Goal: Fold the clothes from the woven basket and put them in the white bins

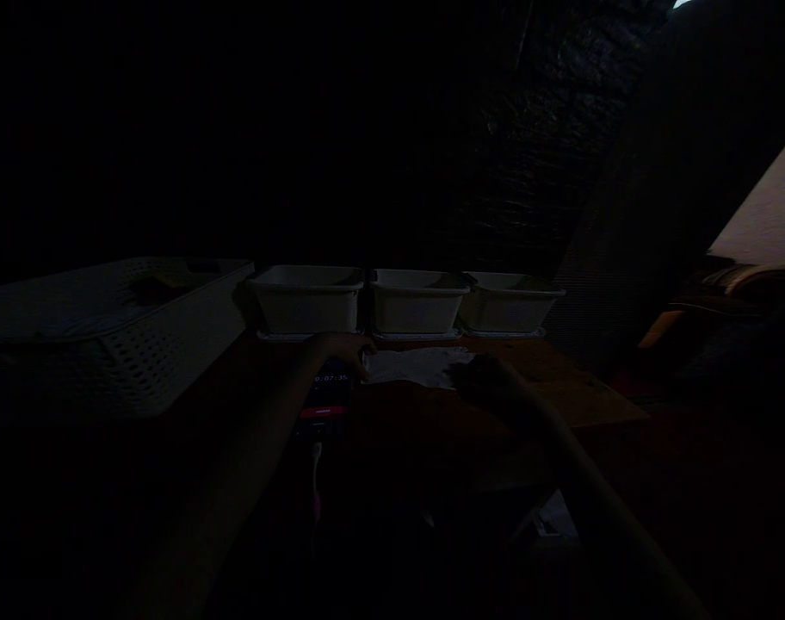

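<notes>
The room is very dark, nearly black across the upper left of the frame, with a dim, wrinkled dark surface at upper center-right and a paler patch at the right edge. One brown wooden desk (579, 396) crosses the middle, its right corner showing right of center. One large perforated white basket (192, 344) fills the middle left, with something dark and yellowish inside, too dim to name. Three pale tubs stand in a row across the center: a left tub (308, 312), a middle tub (420, 312) and a right tub (512, 312). Two bare forearms reach up from the lower edge. Just in front of the tubs, at the frame's center, one thin white sheet (409, 366) lies on the desk. The left hand (349, 346) is at its left end, fingers curved and slightly parted; whether they pinch it I cannot tell. The right hand (486, 376) is at its right end, its fingers too dark to read. Below the left hand lies one lit phone (324, 400), partly blocked by the left forearm, with one pale cable (316, 465) running down from it.
</notes>
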Demonstrator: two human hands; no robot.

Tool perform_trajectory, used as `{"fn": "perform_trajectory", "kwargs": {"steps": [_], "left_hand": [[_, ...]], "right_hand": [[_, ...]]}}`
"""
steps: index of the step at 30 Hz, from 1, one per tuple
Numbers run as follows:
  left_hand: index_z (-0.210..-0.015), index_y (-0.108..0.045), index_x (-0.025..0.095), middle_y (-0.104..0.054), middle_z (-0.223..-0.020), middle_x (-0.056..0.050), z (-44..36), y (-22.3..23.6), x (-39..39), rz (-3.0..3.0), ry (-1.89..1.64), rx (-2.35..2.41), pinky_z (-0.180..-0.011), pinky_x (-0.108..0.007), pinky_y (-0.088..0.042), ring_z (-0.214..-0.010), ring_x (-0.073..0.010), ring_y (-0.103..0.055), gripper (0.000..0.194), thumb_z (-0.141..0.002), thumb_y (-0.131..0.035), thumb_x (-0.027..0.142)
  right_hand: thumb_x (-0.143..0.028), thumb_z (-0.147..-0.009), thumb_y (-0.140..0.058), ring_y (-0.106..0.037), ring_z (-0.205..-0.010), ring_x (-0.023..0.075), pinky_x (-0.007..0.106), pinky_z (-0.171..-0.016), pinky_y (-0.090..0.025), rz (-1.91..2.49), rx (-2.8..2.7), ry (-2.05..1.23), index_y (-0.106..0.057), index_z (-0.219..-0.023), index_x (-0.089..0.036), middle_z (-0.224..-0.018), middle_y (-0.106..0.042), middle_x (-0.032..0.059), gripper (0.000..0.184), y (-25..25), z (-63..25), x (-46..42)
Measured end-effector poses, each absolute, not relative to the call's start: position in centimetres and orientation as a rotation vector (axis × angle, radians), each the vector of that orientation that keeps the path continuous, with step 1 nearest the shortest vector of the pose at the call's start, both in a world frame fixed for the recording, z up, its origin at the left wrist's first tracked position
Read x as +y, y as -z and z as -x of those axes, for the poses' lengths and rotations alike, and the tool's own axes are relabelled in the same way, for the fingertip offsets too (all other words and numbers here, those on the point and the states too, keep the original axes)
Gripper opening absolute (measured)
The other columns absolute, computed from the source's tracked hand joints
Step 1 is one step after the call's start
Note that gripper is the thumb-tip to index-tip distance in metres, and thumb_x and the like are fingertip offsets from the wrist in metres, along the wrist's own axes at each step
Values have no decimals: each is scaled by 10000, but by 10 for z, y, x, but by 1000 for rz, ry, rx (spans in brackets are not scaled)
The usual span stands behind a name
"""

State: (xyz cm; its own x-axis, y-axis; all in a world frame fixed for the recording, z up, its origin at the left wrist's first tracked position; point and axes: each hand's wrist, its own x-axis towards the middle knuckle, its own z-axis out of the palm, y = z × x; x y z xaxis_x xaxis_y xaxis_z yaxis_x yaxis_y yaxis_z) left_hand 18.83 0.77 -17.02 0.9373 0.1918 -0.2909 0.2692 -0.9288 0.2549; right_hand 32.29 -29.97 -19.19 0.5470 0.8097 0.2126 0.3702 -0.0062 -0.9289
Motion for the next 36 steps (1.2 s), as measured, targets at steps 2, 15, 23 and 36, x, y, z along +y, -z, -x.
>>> {"fn": "perform_trajectory", "kwargs": {"steps": [2,15,23,36], "left_hand": [[-1274,-465,192,-513,-1313,-94,-188,170,7,-2804,372,342,-895,-268,-407,-1138,-241,-510,871,-515,-732,524],[-1279,-463,218,-507,-1322,-82,-188,173,12,-2825,370,350,-924,-289,-393,-1164,-250,-495,862,-525,-735,533],[-1290,-451,189,-500,-1330,-96,-190,176,16,-2803,371,349,-907,-280,-400,-1151,-251,-500,899,-511,-731,539],[-1311,-435,200,-514,-1315,-87,-188,173,13,-2798,398,368,-882,-262,-405,-1145,-245,-506,895,-533,-725,535]], "right_hand": [[-269,-774,-651,-556,-677,63,157,-575,-468,1595,-1024,-462,-632,-805,-83,-775,-620,54,190,192,-325,-297],[-294,-890,-509,-557,-689,54,187,-606,-498,1503,-992,-545,-566,-990,-88,-835,-579,24,236,196,-317,-297],[-281,-883,-522,-576,-753,74,213,-650,-513,1473,-949,-574,-566,-1016,-95,-884,-586,38,234,195,-319,-298],[-273,-889,-511,-569,-722,59,188,-619,-505,1526,-962,-583,-563,-1015,-90,-876,-584,35,228,201,-327,-296]]}}
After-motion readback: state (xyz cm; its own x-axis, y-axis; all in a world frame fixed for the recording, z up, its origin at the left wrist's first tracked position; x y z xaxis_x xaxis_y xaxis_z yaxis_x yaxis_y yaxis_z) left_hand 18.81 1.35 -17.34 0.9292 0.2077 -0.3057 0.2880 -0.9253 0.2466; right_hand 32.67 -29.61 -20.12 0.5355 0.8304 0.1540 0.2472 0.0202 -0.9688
